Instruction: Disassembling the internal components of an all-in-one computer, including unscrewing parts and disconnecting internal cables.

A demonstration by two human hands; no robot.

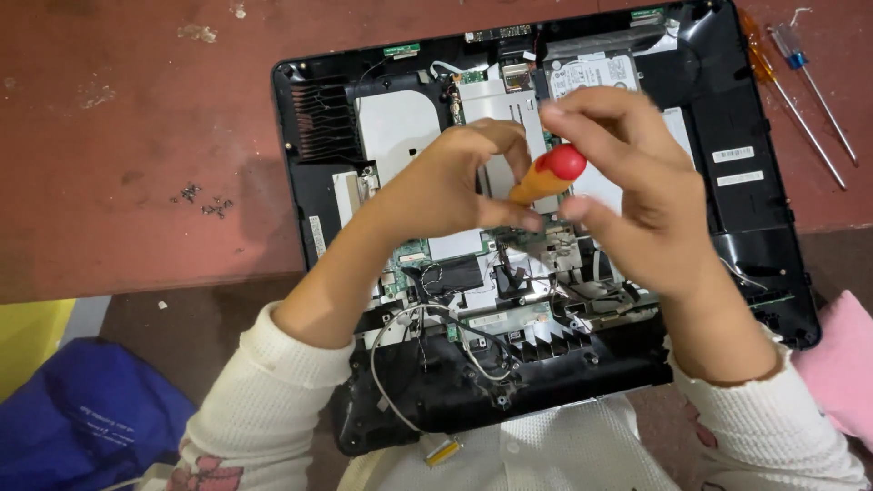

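Both my hands pinch the orange-handled, red-capped screwdriver (548, 175): left hand (446, 186) low, right hand (637, 195) topping its upright shaft over the opened black laptop chassis (755, 209).

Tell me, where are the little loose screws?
In the head view, the small screws lie in a little cluster on the red table, left of the opened laptop and apart from both hands.

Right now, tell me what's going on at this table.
A person in white sleeves works on an opened laptop with its inner boards bare. The right hand grips the red-capped orange handle of a screwdriver pointing down into the machine, and the left hand steadies its lower part. Loose screws lie on the red table, and two spare screwdrivers lie at the right.
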